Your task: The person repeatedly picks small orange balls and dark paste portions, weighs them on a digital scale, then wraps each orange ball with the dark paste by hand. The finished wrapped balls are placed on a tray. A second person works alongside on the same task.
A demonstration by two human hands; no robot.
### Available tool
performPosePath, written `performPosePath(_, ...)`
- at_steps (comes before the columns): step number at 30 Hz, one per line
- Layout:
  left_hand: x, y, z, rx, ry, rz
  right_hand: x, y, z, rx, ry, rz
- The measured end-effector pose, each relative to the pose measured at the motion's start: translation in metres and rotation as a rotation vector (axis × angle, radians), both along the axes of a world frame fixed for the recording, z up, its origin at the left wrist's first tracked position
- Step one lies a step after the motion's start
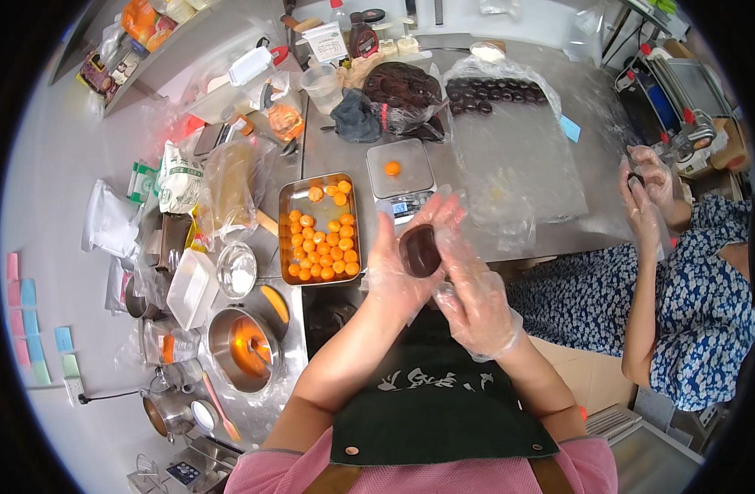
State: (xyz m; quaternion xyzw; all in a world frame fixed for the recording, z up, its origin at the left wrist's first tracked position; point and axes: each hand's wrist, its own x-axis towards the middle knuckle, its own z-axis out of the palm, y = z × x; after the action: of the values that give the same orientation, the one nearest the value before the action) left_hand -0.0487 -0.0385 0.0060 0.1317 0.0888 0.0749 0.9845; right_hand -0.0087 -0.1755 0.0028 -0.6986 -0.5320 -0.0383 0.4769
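A flattened, dark brown disc of dough or paste (420, 252) lies on the palm of my left hand (387, 278), whose fingers stretch upward under a clear glove. My right hand (481, 306), also gloved, is beside the disc with its fingers extended along its right edge; whether they press on it I cannot tell. Just beyond my hands stands a digital scale (400, 183) with one orange ball (392, 168) on its plate. To its left, a metal tray (318, 210) carries many more orange balls (320, 244).
Dark balls (497, 92) sit in rows on a plastic-covered board (517, 177) at the back right. At right, a co-worker's gloved hands (647, 185) hold a small dark piece. A steel pot (219, 350) with orange liquid, a clear tub (194, 288) and a foil bowl (236, 270) stand left.
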Motion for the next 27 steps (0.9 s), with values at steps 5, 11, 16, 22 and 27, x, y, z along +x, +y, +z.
performPosePath(5, 0.003, 0.008, -0.015, 0.008, -0.004, 0.028, -0.015, 0.006, -0.004, -0.194, -0.211, 0.026)
performPosePath(11, -0.013, 0.029, -0.025, -0.082, 0.1, 0.105, 0.004, 0.011, -0.012, -0.047, 0.086, 0.056)
performPosePath(16, -0.044, 0.053, -0.049, -0.183, 0.337, 0.328, 0.068, 0.047, -0.042, 0.01, 0.117, -0.269)
performPosePath(22, -0.061, 0.046, -0.051, -0.216, 0.445, 0.476, 0.142, 0.15, -0.096, -0.421, -0.095, -0.138)
performPosePath(27, -0.078, 0.048, -0.065, -0.329, 0.554, 0.577, 0.172, 0.202, -0.14, -0.556, -0.354, -0.038)
